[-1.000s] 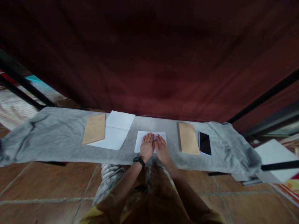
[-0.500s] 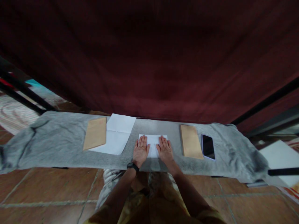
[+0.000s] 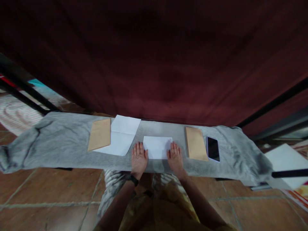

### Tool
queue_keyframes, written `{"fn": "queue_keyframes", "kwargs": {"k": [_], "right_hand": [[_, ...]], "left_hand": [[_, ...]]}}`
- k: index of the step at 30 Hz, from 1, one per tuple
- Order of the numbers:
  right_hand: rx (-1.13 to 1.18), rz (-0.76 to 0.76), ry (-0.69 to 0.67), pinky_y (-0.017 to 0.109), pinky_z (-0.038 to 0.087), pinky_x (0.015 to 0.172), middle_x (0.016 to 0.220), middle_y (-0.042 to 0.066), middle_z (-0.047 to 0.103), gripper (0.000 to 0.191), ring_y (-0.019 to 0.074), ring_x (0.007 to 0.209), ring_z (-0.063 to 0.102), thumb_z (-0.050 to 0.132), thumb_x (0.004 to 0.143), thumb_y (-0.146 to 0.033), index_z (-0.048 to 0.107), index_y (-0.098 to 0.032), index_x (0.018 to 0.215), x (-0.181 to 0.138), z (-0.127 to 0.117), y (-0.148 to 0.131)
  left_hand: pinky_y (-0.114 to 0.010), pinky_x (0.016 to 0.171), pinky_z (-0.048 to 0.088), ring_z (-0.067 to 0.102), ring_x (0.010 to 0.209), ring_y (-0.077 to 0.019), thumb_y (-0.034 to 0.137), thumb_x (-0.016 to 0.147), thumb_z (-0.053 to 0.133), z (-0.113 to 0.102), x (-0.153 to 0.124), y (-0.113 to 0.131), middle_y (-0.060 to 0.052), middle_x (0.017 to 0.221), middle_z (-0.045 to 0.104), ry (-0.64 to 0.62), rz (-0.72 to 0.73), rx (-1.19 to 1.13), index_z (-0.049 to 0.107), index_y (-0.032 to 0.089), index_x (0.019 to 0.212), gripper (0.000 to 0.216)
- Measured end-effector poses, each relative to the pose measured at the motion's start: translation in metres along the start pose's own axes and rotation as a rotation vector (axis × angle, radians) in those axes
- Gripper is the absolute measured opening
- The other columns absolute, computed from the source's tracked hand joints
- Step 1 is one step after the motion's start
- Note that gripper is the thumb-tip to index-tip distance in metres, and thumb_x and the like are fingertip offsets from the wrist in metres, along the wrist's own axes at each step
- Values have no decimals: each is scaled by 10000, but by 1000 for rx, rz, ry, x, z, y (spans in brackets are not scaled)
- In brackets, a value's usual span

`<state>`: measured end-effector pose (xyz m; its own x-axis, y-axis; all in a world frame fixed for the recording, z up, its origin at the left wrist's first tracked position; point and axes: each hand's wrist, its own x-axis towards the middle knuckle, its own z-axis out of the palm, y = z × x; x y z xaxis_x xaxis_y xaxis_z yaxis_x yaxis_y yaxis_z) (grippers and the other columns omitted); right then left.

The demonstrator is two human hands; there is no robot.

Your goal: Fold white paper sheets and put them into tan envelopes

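Note:
A small white rectangle of paper (image 3: 157, 147), which looks folded, lies flat on the grey cloth between my hands. My left hand (image 3: 139, 158) rests palm down, fingers stretched, its thumb at the paper's left edge. On the other side, my right hand (image 3: 175, 158) lies flat with its fingers along the right edge of the paper, the fingertips touching or just over it. Neither hand grips anything. Left of my left hand is a larger creased white sheet (image 3: 122, 134), partly covered by a brown envelope (image 3: 99, 134).
A stack of brown envelopes (image 3: 196, 144) lies right of my right hand, with a phone (image 3: 213, 149) beyond it. Grey cloth (image 3: 60, 141) covers the narrow bench. A dark red curtain (image 3: 154, 80) hangs behind; black bars (image 3: 276, 102) stand at both ends.
Both hands have slid outward from the middle of the small paper to its left and right edges, uncovering most of it. The envelopes, large sheet and phone stay in place.

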<state>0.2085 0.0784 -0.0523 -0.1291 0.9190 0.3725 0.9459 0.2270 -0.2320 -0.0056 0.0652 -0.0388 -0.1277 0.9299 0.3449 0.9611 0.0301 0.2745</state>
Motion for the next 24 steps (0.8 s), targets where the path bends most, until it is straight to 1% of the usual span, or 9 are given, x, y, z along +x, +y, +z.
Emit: {"fn": "queue_keyframes", "kwargs": {"k": [2, 4, 6, 10, 13, 16, 18, 20, 24], "right_hand": [[69, -90, -60, 480, 296, 1157, 1568, 162, 356, 532, 258, 1453, 321, 316, 1030, -301, 338, -92, 1519, 1, 1, -22], [122, -124, -109, 432, 298, 1166, 1557, 131, 387, 510, 220, 1443, 346, 295, 1033, -283, 373, -108, 1506, 0, 2, -40], [135, -138, -133, 422, 289, 1173, 1539, 132, 418, 499, 216, 1427, 374, 299, 1035, -282, 405, -102, 1488, -3, 2, -46], [82, -153, -127, 459, 270, 1174, 1541, 137, 411, 519, 243, 1423, 377, 347, 1037, -333, 376, -108, 1503, -15, -4, -28], [27, -115, -113, 482, 271, 1167, 1551, 146, 390, 533, 249, 1434, 356, 362, 1037, -340, 343, -110, 1517, -23, -12, -8], [-7, -102, -125, 489, 262, 1167, 1553, 166, 378, 551, 261, 1437, 349, 375, 1033, -343, 329, -91, 1521, -27, -16, 2], [-15, -96, -128, 487, 245, 1172, 1558, 164, 371, 554, 268, 1433, 355, 365, 1034, -352, 332, -87, 1520, -29, -17, 4], [-15, -85, -119, 488, 232, 1175, 1555, 156, 379, 551, 273, 1427, 364, 350, 1037, -358, 338, -91, 1519, -29, -16, 3], [0, -69, -102, 491, 225, 1174, 1540, 146, 404, 541, 272, 1414, 387, 346, 1032, -351, 355, -109, 1516, -29, -13, 2]], "left_hand": [[-489, 1197, 270, 277, 1481, -266, 301, 993, 322, 0, -3, 16, -142, 1574, 353, -50, 82, -20, 312, 114, 1529, 567], [-452, 1206, 265, 281, 1481, -229, 249, 989, 307, 1, -6, 30, -99, 1577, 358, -142, 166, -32, 321, 155, 1530, 550], [-444, 1211, 254, 293, 1476, -223, 245, 987, 304, 1, -10, 35, -101, 1567, 376, -203, 186, -27, 350, 148, 1518, 542], [-476, 1209, 248, 302, 1471, -260, 323, 986, 334, -3, -19, 21, -146, 1556, 377, -189, 141, -22, 364, 107, 1508, 566], [-490, 1199, 264, 313, 1464, -286, 333, 990, 331, -7, -23, 6, -166, 1555, 371, -145, 86, -18, 367, 85, 1504, 572], [-519, 1197, 254, 324, 1458, -301, 342, 999, 312, -9, -23, 0, -190, 1538, 395, -106, 45, 0, 359, 69, 1503, 575], [-531, 1200, 241, 309, 1465, -300, 353, 1003, 310, -7, -19, 7, -191, 1535, 401, -85, 44, 8, 343, 74, 1510, 579], [-514, 1207, 237, 282, 1478, -280, 364, 1007, 316, -2, -10, 21, -169, 1552, 381, -96, 91, -6, 324, 98, 1521, 579], [-448, 1210, 261, 288, 1478, -227, 378, 1015, 306, 16, 16, 59, -111, 1570, 368, -238, 266, -71, 343, 142, 1517, 556]]}}
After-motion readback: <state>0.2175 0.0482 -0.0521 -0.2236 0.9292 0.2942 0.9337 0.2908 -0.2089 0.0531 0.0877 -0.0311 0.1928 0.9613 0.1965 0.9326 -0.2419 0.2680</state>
